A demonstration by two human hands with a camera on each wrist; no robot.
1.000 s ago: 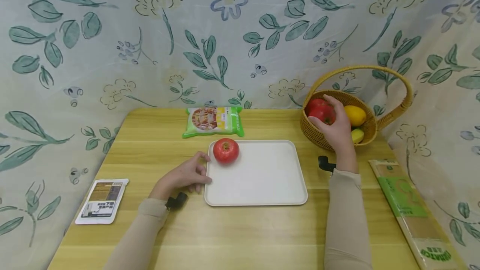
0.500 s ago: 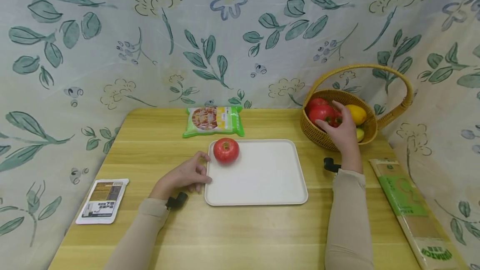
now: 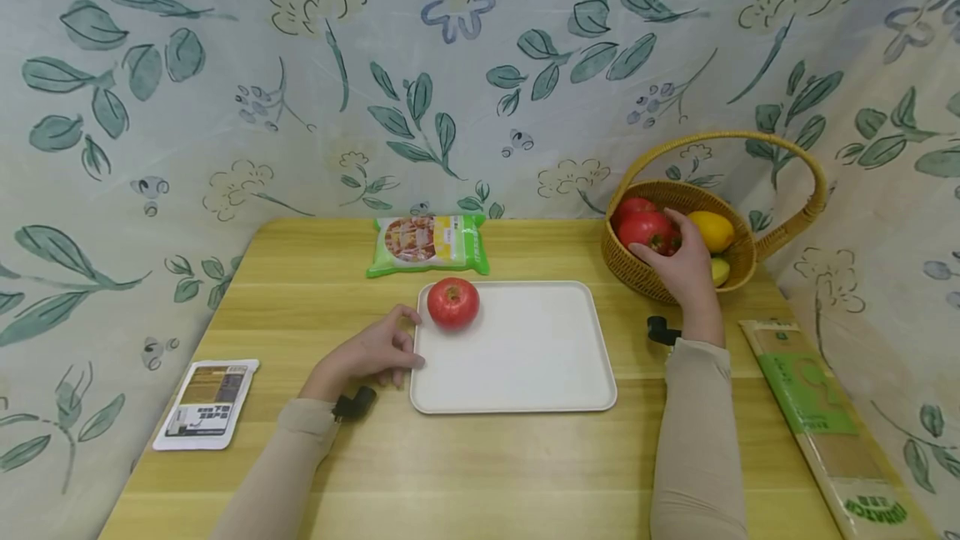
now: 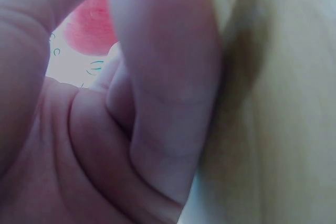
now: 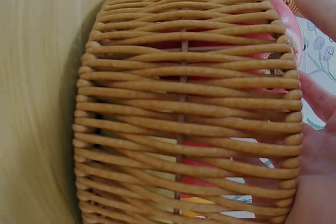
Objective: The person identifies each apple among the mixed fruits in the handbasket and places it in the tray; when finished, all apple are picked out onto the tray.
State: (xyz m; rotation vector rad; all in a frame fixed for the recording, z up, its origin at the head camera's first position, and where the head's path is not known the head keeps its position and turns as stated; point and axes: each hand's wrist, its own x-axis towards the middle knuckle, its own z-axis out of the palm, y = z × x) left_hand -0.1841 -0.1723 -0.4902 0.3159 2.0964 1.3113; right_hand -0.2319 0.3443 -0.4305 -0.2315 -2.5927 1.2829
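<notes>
A red pomegranate [image 3: 452, 304] sits in the upper left corner of the white tray [image 3: 517, 348]. My left hand [image 3: 371, 350] rests at the tray's left edge, thumb and forefinger touching its rim, the other fingers bent on the table. At the back right, my right hand [image 3: 686, 261] reaches over the front of the wicker basket [image 3: 633, 273]. Its thumb and forefinger are spread at the side of a pomegranate [image 3: 641, 228] in there, tips right by the fruit. In the right wrist view, the basket's woven wall [image 5: 184, 114] covers most of the fruit; a finger [image 5: 315, 6] shows beyond it.
Another red fruit [image 3: 633, 204], a yellow fruit [image 3: 712, 232] and a yellow-green one [image 3: 720, 272] lie in the basket under its tall handle [image 3: 720, 135]. Around the table are a green food packet [image 3: 427, 245], a white pouch [image 3: 206, 404] and a long brown package [image 3: 821, 423].
My right hand has shifted a little right and toward me over the basket, uncovering more of the front pomegranate, and its fingertips have come down slightly. The left hand stays at the tray.
</notes>
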